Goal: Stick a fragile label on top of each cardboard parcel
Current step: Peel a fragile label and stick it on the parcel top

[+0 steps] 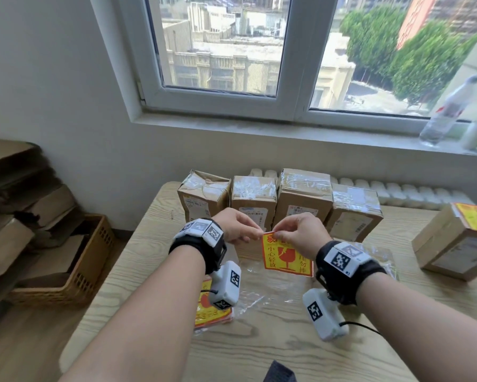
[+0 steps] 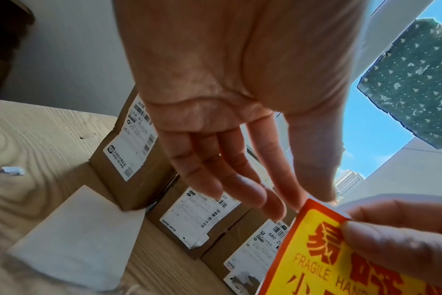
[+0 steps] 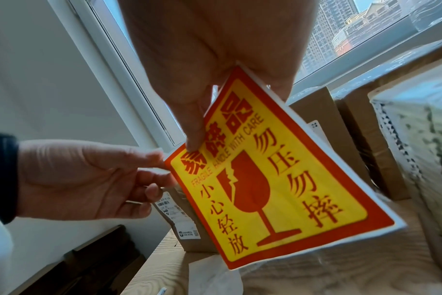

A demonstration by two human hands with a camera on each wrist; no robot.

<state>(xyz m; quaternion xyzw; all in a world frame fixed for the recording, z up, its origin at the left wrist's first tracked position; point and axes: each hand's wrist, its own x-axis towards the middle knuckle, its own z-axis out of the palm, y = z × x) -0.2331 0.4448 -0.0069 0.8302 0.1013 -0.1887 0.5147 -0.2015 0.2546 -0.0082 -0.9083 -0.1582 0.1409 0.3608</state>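
Peel backing (image 3: 400,225) from fragile label (image 1: 285,255), pinched at top edge by right hand (image 1: 295,232) and at left corner by left hand (image 1: 234,227) above table (image 1: 259,348), near side of far cardboard parcels (image 1: 252,194); then press onto an unlabelled parcel top.

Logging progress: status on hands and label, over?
Right hand pinches label top. Left hand at its corner, grip unclear. Four parcels behind unlabelled. Nothing blocking.
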